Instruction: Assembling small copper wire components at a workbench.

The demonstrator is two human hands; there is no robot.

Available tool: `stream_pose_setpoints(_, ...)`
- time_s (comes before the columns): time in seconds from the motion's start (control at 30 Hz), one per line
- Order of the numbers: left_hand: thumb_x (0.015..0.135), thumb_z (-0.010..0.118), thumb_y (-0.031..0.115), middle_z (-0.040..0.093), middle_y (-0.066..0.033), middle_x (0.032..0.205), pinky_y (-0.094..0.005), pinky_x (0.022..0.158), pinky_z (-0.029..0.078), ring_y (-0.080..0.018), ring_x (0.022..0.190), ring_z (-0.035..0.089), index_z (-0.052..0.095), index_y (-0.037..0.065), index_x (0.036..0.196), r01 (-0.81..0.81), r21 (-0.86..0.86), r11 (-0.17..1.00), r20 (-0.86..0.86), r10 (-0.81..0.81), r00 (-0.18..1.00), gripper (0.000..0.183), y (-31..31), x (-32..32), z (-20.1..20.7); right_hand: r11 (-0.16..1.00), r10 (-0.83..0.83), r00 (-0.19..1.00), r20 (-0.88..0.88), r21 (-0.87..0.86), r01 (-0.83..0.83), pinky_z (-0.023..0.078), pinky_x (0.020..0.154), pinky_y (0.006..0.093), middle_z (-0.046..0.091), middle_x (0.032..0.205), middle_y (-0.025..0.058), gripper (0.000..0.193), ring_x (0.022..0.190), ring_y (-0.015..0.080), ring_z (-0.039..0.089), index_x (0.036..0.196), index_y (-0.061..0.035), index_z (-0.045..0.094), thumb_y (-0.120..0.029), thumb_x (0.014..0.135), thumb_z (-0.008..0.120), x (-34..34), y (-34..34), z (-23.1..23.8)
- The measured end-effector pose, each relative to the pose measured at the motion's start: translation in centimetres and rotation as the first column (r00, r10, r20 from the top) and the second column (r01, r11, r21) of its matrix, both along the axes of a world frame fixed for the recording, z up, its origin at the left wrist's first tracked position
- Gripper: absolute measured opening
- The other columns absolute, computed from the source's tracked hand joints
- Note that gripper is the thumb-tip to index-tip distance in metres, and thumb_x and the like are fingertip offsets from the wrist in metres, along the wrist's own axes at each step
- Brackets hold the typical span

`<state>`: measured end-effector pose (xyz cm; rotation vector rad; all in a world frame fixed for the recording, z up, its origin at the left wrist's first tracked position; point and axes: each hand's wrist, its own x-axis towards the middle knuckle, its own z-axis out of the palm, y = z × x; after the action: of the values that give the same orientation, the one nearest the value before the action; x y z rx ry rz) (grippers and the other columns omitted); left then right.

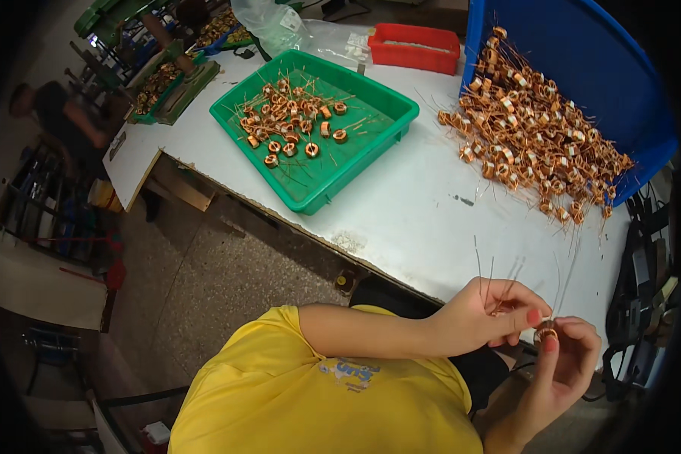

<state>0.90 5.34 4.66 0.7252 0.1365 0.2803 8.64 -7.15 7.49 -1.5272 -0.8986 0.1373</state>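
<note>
A small ring-shaped copper wire coil (546,331) is held at the front right of the table, between the fingertips of both hands. My right hand (566,367) pinches it with the thumb in front and the fingers behind. My left hand (480,318) is closed, its thumb and fingertips meeting at the coil's left edge. Thin wire ends (493,276) stick up from inside my left hand; whether they belong to a second coil is hidden by the fingers. Farther off lies a large heap of similar coils (530,136), spilling out of a tilted blue bin (658,140).
A green tray (363,163) with several coils and loose wires stands left of the heap. Behind it are a red tray (412,47) and a clear plastic bag (284,26). The white table's (401,234) near edge is chipped. Someone in dark clothes (64,121) is at far left.
</note>
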Motion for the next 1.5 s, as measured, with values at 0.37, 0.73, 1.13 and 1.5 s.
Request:
stream_pose_setpoints(0.37,0.076,0.066,0.000,0.062,-0.0135,0.094,-0.0196,0.044,0.049,-0.0130,0.060,0.057,0.054,-0.001,0.099,0.178,-0.279,0.944,-0.043,-0.197,0.979,0.026,-0.7,0.3,-0.7,0.981,-0.084,0.995,0.054,-0.169,0.092,0.042,0.075,0.0265,0.053,0.097,0.0124,0.014,0.085,0.0196,0.050,0.095,0.0008,0.053,-0.002,0.084,0.046,-1.8,-1.0,1.3)
stream_pose_setpoints(0.73,0.082,0.060,0.002,0.062,-0.0128,0.088,-0.0183,0.048,0.048,-0.0103,0.056,0.057,0.055,0.002,0.099,0.031,-0.346,0.938,-0.268,-0.130,0.954,0.018,-1.4,-0.4,-2.7,0.929,0.123,0.975,0.185,-0.368,-0.048,0.044,0.077,0.0270,0.057,0.110,0.0126,0.034,0.090,0.0214,0.055,0.105,0.0017,0.059,0.007,0.071,0.057,1.4,-3.2,0.3)
stream_pose_setpoints(1.13,0.082,0.061,0.010,0.059,-0.0162,0.100,-0.0198,0.049,0.042,-0.0134,0.067,0.051,0.051,0.006,0.111,0.327,-0.367,0.871,-0.042,-0.366,0.930,0.031,-2.3,-1.0,-4.1,0.895,0.428,0.835,-0.346,0.034,-0.444,0.041,0.085,0.0295,0.054,0.116,0.0173,0.089,0.106,0.0213,0.051,0.130,-0.0006,0.035,0.006,0.051,0.075,3.0,-4.3,-5.9)
stream_pose_setpoints(1.5,0.080,0.063,0.003,0.060,-0.0190,0.098,-0.0238,0.054,0.052,-0.0213,0.066,0.061,0.054,0.002,0.109,0.283,-0.480,0.831,0.012,-0.316,0.949,0.031,-2.7,-0.9,-4.9,0.891,0.448,0.811,-0.376,0.265,-0.369,0.041,0.085,0.0309,0.058,0.110,0.0184,0.099,0.102,0.0229,0.053,0.134,0.0005,0.027,0.003,0.048,0.078,1.6,-3.1,-6.8)
